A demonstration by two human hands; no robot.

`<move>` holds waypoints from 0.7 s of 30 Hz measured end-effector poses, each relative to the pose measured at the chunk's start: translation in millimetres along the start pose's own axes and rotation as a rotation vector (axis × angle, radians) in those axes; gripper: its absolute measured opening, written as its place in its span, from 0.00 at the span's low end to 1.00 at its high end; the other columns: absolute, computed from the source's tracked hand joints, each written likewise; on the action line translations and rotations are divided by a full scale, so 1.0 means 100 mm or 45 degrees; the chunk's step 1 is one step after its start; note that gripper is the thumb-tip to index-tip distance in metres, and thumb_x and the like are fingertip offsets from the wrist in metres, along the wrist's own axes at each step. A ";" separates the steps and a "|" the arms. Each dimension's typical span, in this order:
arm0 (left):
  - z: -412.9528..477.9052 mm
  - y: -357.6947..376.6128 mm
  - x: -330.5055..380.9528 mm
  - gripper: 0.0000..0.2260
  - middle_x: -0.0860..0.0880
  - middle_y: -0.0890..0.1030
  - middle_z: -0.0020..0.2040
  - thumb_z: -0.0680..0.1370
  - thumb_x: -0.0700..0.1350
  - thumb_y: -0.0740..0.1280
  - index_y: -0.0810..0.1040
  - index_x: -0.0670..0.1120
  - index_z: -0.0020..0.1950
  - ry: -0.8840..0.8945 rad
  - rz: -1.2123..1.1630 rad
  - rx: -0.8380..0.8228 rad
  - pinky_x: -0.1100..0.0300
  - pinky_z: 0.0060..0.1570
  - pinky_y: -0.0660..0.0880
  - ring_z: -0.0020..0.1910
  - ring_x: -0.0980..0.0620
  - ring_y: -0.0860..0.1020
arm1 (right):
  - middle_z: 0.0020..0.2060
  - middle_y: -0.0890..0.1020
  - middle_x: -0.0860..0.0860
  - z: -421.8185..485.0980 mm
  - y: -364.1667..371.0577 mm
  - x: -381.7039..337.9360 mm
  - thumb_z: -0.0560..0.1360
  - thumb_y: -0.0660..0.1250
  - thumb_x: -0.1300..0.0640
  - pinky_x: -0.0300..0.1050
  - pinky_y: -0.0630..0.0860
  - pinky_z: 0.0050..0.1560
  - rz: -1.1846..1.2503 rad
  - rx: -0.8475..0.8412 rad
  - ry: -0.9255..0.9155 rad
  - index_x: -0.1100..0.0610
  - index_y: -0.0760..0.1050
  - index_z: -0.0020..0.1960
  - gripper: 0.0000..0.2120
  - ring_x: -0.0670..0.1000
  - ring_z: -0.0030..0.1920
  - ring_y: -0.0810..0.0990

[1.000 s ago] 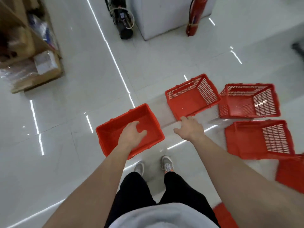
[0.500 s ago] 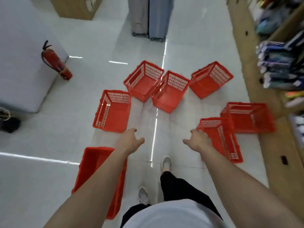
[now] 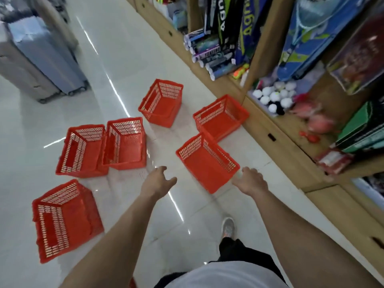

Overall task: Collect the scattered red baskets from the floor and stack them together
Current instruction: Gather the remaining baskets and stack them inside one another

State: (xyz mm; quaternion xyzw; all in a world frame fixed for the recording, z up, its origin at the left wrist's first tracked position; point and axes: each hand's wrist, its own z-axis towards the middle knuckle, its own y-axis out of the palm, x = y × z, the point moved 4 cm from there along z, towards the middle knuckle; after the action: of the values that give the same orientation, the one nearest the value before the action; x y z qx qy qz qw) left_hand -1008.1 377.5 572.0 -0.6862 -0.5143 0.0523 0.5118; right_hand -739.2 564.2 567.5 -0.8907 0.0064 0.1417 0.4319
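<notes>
Head view: left hand [image 3: 158,180], right hand [image 3: 250,180] relaxed, empty, flanking nearest basket [image 3: 207,163] corner; shelf [image 3: 291,156] just right, floor [image 3: 162,148] strip left.

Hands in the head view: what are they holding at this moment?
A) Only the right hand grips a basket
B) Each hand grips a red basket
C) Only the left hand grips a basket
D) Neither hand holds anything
D: the left hand and the right hand are both stretched forward with loose, empty fingers, on either side of the near corner of a basket that stands on the floor, ungripped.
</notes>
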 end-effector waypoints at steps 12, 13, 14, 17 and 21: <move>1.74 0.52 1.09 0.31 0.43 0.73 0.71 0.75 0.57 0.70 0.69 0.44 0.74 -0.025 0.156 -0.145 0.48 0.63 0.73 0.66 0.44 0.74 | 0.67 0.71 0.60 1.68 -0.08 0.69 0.75 0.67 0.43 0.54 0.71 0.61 0.367 -0.084 0.223 0.59 0.65 0.73 0.33 0.62 0.67 0.72; 1.96 0.56 1.08 0.31 0.43 0.74 0.70 0.75 0.57 0.70 0.69 0.44 0.74 -0.021 0.182 -0.166 0.48 0.63 0.73 0.66 0.43 0.74 | 0.67 0.71 0.59 1.83 0.00 0.68 0.75 0.67 0.43 0.54 0.71 0.61 0.403 -0.089 0.256 0.59 0.65 0.74 0.33 0.62 0.67 0.72; 2.20 0.60 1.06 0.31 0.42 0.74 0.70 0.76 0.56 0.70 0.69 0.43 0.74 -0.019 0.208 -0.183 0.48 0.63 0.73 0.66 0.43 0.74 | 0.67 0.71 0.59 1.99 0.10 0.68 0.76 0.67 0.43 0.54 0.71 0.61 0.439 -0.093 0.290 0.59 0.65 0.74 0.32 0.61 0.67 0.72; 3.00 0.80 0.93 0.31 0.41 0.75 0.69 0.75 0.56 0.71 0.70 0.42 0.72 -0.009 0.275 -0.239 0.48 0.61 0.74 0.63 0.42 0.76 | 0.69 0.71 0.58 2.53 0.46 0.67 0.75 0.68 0.44 0.53 0.70 0.63 0.591 -0.098 0.419 0.57 0.65 0.74 0.32 0.60 0.68 0.72; 4.21 1.28 0.67 0.33 0.42 0.75 0.68 0.74 0.57 0.72 0.68 0.43 0.73 0.043 0.310 -0.369 0.46 0.61 0.74 0.63 0.43 0.76 | 0.68 0.74 0.58 3.29 1.11 0.73 0.75 0.70 0.44 0.48 0.70 0.58 0.825 -0.029 0.663 0.57 0.66 0.74 0.33 0.59 0.64 0.76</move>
State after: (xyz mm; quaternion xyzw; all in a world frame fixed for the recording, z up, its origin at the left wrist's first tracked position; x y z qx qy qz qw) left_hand -1145.3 707.9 308.1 -0.8107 -0.4210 0.0277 0.4059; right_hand -765.1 756.8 270.4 -0.8534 0.3937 0.0404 0.3391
